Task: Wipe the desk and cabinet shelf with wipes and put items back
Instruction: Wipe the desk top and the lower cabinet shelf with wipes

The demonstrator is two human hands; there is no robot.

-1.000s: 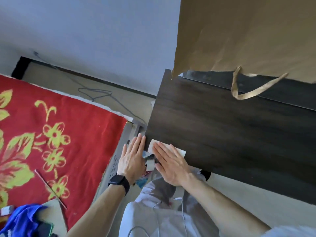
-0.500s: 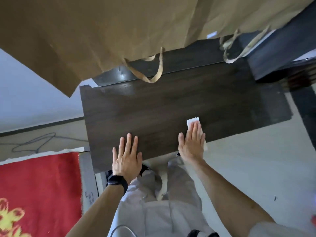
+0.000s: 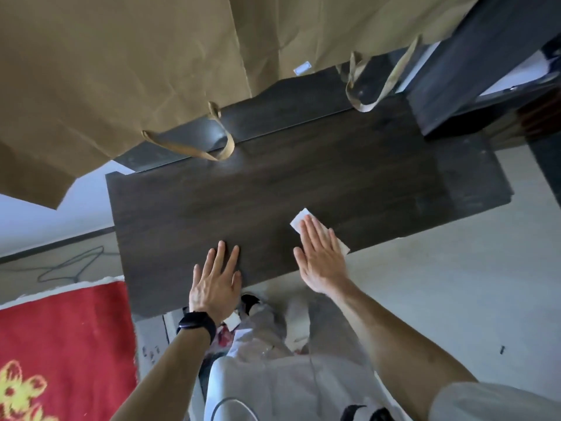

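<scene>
Head view, lower centre of frame. Right hand (image 3: pixel 320 255) is laid flat, fingers together and extended, palm pressed down on a wipe (image 3: pixel 300 220); nothing is pinched. Left hand (image 3: pixel 216 281) is spread flat, fingers slightly apart, braced on the desk (image 3: pixel 273 189) near its front edge, left of the right hand and apart from it. A black wristband (image 3: pixel 196 324) is worn on the left wrist.

Wipe: judged thin, limp, very light, likely damp; best driven by flat palm pressure, since a pinch at one corner would probably bunch it. White corners are seen beyond the fingertips and at the desk's front edge, right of centre.

Desk: dark wood grain, matte, stiff. Brown paper bags (image 3: pixel 121 71) hang over the upper frame, looped handles dangling at the rear edge. Red carpet (image 3: pixel 60 344) is noted at lower left.
</scene>
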